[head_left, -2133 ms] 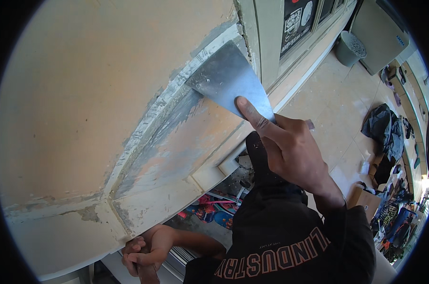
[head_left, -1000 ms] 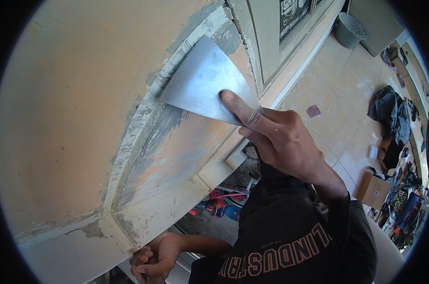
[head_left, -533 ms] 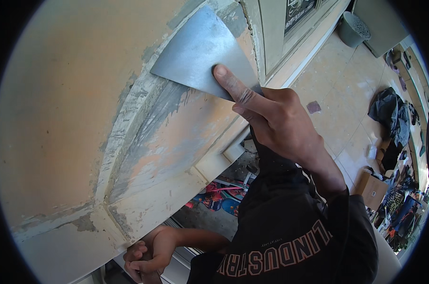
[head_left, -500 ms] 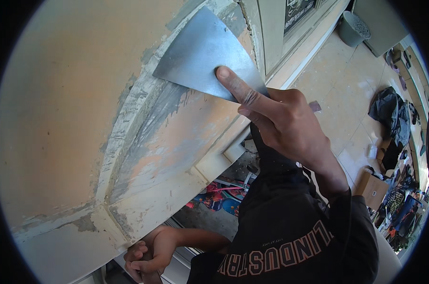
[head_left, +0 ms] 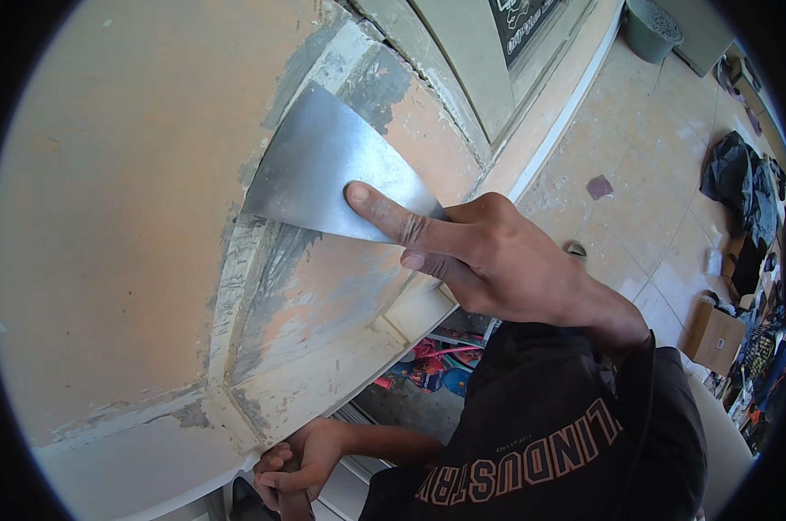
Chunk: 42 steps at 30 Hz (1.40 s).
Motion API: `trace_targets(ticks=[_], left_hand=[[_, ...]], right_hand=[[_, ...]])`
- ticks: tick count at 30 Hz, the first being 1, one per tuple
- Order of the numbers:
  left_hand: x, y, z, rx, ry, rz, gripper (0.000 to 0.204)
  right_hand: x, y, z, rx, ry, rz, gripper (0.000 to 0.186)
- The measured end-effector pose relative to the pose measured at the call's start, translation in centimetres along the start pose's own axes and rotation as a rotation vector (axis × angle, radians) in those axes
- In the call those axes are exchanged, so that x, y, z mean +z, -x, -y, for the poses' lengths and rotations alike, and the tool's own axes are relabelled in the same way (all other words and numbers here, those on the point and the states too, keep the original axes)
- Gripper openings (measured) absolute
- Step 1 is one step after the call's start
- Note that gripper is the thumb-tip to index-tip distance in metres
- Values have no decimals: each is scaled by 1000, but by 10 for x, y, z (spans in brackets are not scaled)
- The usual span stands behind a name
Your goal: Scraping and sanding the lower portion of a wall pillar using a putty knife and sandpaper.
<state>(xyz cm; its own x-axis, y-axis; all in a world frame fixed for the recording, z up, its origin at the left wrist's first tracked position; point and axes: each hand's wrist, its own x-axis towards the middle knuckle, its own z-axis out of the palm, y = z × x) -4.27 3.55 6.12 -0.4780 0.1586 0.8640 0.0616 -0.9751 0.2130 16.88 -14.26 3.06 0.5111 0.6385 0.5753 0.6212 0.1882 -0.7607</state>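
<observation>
Right hand [head_left: 506,265] clenched on putty knife [head_left: 323,169]; far grey bucket [head_left: 655,26], contents unclear.

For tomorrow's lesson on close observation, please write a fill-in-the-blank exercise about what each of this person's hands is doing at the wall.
1. The right hand presses a wide metal ____ against the wall.
2. One outstretched ____ of that hand lies flat on the blade.
3. The left hand is low in the picture, ____ the right hand.
4. Grey filler is smeared along a raised ____ in the wall.

Missing words: scraper; finger; below; ridge
</observation>
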Motion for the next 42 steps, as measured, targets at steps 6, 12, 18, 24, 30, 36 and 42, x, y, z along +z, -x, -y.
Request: trace_targets(ticks=[6,12,18,24,30,36,42], left_hand=[[-5,0,9,15,43,24,15],[2,-2,0,37,25,24,14],[2,0,2,89,5,82,15],[2,0,-1,103,-43,71,16],[1,-2,4,138,41,16,16],[3,0,7,149,57,21,14],[-1,4,8,116,-31,50,15]], right_hand=[[6,0,-2,74,236,50,77],[-10,-6,-12,-19,297,51,78],[6,-9,-21,-59,139,30,72],[23,0,6,55,204,126,80],[29,-5,1,58,201,122,79],[24,-18,-30,-97,-297,190,69],[5,52,-14,299,-225,-21,65]])
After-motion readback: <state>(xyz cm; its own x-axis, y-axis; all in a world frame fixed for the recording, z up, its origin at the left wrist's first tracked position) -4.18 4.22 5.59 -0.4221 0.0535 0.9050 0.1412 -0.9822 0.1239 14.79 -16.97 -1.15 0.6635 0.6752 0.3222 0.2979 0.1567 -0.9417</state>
